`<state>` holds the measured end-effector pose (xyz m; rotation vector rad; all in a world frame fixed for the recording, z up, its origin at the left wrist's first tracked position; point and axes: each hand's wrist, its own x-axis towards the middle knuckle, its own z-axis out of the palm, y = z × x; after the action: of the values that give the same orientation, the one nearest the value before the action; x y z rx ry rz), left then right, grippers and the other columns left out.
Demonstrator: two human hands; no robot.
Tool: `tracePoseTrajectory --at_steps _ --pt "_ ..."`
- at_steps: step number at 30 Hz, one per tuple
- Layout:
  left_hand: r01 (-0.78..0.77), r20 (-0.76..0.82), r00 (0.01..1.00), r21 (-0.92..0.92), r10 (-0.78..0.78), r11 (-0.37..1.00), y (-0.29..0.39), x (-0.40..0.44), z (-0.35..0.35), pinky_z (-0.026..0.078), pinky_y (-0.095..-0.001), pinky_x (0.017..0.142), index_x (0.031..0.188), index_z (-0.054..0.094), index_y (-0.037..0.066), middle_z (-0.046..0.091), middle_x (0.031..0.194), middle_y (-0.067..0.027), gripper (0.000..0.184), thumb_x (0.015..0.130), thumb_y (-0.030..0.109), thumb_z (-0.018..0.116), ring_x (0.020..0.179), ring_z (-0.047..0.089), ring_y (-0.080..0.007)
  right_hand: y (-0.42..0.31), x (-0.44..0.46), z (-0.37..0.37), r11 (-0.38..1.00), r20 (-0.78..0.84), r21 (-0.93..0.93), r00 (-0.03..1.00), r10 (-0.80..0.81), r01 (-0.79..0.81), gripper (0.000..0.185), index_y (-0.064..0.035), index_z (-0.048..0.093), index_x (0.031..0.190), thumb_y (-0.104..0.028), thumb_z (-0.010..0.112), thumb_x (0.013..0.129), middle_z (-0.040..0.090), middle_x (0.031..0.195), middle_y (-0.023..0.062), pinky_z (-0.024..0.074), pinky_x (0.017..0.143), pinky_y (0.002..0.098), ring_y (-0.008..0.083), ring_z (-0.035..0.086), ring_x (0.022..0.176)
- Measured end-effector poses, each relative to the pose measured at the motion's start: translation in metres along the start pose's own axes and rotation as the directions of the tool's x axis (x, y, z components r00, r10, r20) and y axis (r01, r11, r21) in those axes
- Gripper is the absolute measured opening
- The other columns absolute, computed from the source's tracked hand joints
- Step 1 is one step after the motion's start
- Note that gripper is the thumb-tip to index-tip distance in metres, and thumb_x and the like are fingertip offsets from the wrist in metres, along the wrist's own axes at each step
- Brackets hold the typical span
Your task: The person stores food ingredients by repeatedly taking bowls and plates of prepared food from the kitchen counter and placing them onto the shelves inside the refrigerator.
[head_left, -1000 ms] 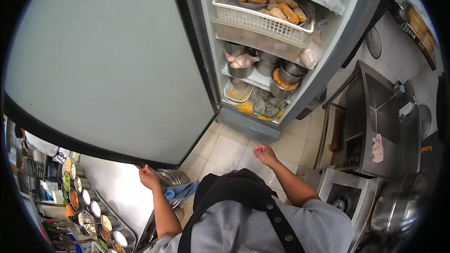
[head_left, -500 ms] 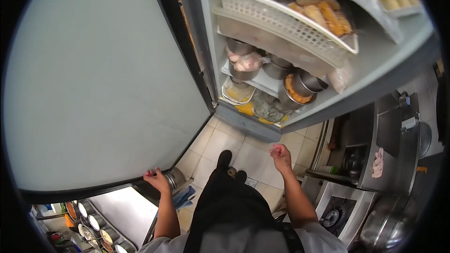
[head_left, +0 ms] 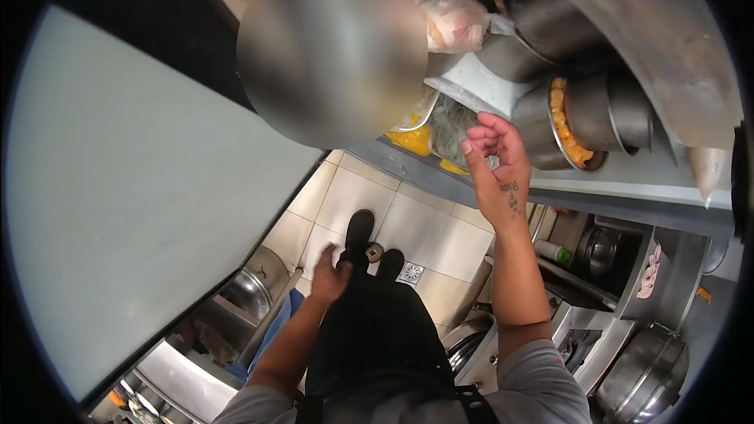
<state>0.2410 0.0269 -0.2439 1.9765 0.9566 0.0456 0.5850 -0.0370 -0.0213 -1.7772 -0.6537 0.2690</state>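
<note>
My right hand (head_left: 500, 169) is raised in front of the lower part of an open fridge, thumb apart from the loosely curled fingers and nothing held. Behind its fingertips lies a dark bundle in clear plastic (head_left: 452, 127). A metal pot with orange food (head_left: 569, 122) stands just to its right on the fridge floor. Low by my left leg hangs my left hand (head_left: 328, 275), fingers apart and slightly blurred, touching nothing that I can see. The fridge door (head_left: 157, 180) stands wide open on the left.
A plastic bag of pale pink food (head_left: 455, 22) sits among pots on the shelf above. A blurred round patch hides the fridge's left side. Steel counters and a lidded pot (head_left: 646, 367) are at right; a floor drain (head_left: 411, 272) lies by my feet.
My right hand has risen and moved forward to the fridge's lower shelves. My left hand has come away from the door's edge toward my leg. The view is closer to the fridge.
</note>
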Motion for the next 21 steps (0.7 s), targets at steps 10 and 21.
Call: tracePoseTrajectory --at_steps 10,21 --pt "-0.144 0.430 0.902 0.395 -0.044 0.907 -0.025 -0.031 0.073 0.031 -0.0503 0.100 0.120 0.050 0.002 0.052 0.121 -0.0146 0.056 0.082 0.043 0.057 0.120 0.044 -0.0291 0.022 0.021 -0.006 0.959 -0.220 -0.201 0.945 -0.241 0.198 0.047 -0.0011 0.052 0.116 -0.003 0.071 0.073 0.049 0.110 0.0084 0.0432 0.071 0.0233 0.0102 0.051 0.081" --pt "-0.167 0.361 0.932 0.360 0.028 0.918 -0.036 -0.024 0.081 0.037 -0.0423 0.089 0.098 0.061 0.005 0.060 0.102 -0.0102 0.038 0.079 0.039 0.058 0.105 0.051 -0.0262 0.047 0.000 0.029 0.940 -0.019 -0.261 0.973 -0.231 0.218 0.049 -0.0050 0.056 0.112 -0.001 0.075 0.068 0.051 0.110 0.0093 0.0473 0.070 0.0247 0.0131 0.054 0.081"
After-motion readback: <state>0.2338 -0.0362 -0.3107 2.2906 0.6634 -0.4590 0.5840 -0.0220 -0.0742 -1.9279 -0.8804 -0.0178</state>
